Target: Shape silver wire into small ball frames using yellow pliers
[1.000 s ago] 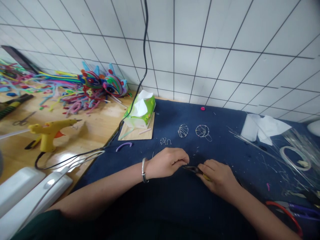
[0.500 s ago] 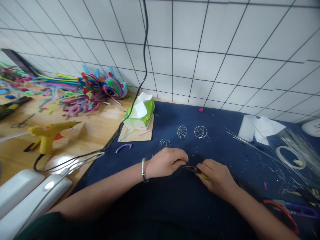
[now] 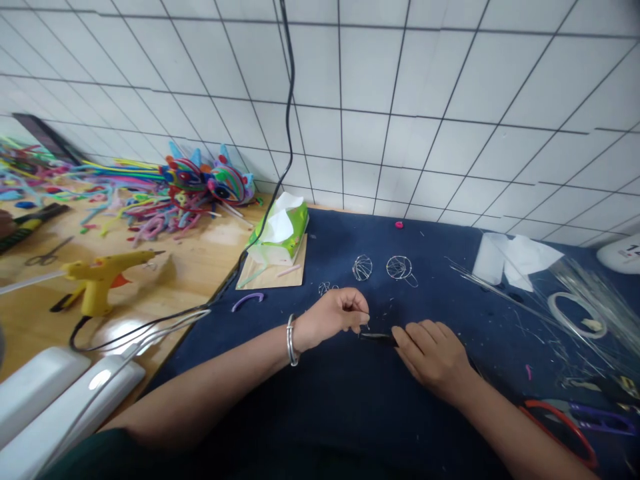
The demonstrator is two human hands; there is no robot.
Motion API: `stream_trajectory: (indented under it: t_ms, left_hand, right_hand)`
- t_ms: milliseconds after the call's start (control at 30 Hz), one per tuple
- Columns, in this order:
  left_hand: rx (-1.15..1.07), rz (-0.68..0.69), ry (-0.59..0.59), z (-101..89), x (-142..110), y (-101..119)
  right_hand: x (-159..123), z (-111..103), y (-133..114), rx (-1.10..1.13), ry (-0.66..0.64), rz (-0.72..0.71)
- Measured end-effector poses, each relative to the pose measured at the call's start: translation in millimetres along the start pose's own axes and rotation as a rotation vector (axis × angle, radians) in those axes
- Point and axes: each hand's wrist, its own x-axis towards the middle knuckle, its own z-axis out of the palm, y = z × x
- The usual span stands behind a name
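Slim, dark pliers (image 3: pixel 379 336), seemingly metal.

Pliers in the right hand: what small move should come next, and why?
Perhaps grip the thin wire-like piece with the pliers: the left hand pinches it, and the right hand holds the pliers with their tip close by. Contact is unclear.
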Motion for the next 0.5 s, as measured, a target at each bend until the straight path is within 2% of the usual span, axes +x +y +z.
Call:
stream_trajectory:
  t_ms: [300,500]
  left_hand:
    - [-0.107,-0.051,-0.026,2.4,-0.6,-1.7]
    - [-0.112,-0.062,-0.038,3.5,-1.1,-2.3]
  right_hand:
    - [-0.2,3.1,-0.3,-0.029,-0.017,-0.04]
    - [0.7,3.0,-1.1,-0.016,0.016,-0.035]
